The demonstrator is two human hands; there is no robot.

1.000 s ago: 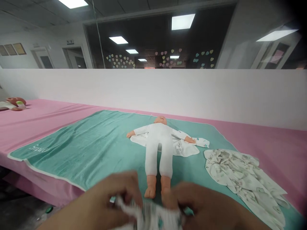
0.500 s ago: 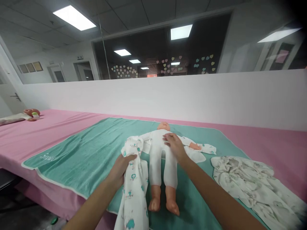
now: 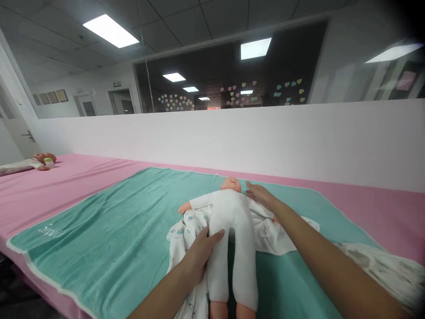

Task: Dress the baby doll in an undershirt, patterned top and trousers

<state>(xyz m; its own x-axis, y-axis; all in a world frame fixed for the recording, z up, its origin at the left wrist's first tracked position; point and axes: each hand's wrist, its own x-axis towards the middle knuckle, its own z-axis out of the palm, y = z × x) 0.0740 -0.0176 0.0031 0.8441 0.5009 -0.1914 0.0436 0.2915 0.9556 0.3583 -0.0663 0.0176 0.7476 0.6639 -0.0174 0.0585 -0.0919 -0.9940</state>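
Note:
A baby doll (image 3: pixel 229 212) in a white bodysuit lies on its back, head away from me. Its left-side arm is stretched out with the small hand bare. My left hand (image 3: pixel 202 252) grips the doll's thigh, thumb across the front; its other fingers are mostly hidden. A white garment with teal prints (image 3: pixel 179 241) lies crumpled beneath that hand and partly under the doll. My right hand (image 3: pixel 260 195) is beside the doll's head and shoulder, fingers stretched out and holding nothing. Below my right wrist, white cloth (image 3: pixel 275 239) spreads out around the doll's other arm.
A teal blanket (image 3: pixel 116 230) lies under the doll on a pink-covered table (image 3: pixel 89 166). Another patterned cloth (image 3: pixel 392 270) lies crumpled at right. At far left are another doll (image 3: pixel 44 157) and a small green-capped bottle (image 3: pixel 48 162). A white wall (image 3: pixel 199 141) stands behind.
My left hand has let go of the printed garment and moved right onto the doll's thigh. The doll's left-side hand now shows. My right hand has moved from its chest to beside its head.

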